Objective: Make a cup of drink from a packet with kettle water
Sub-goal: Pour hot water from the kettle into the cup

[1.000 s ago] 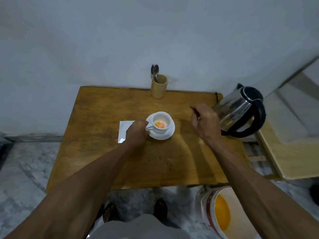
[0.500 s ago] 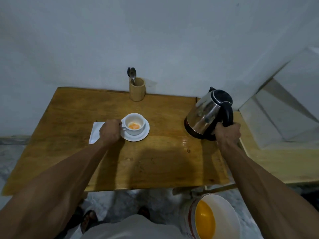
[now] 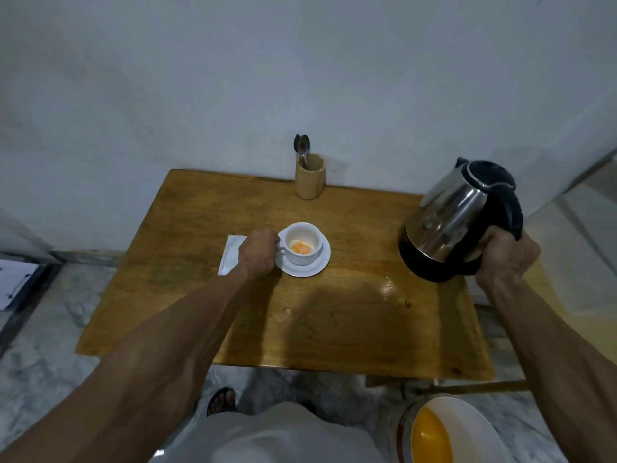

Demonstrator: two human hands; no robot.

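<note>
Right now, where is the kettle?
In the head view, the kettle is at the table's right edge, gripped by the right hand, right of the cup.

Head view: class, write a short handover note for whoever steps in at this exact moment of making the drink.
Left hand: gripping the handle of the cup, which sits on its saucer.
Right hand: closed on the kettle handle; kettle tilted at the table's right edge.
Done: orange powder is in the cup; white packet lies left of it.
Left: pour the water, then stir with the spoon in the wooden holder.
</note>
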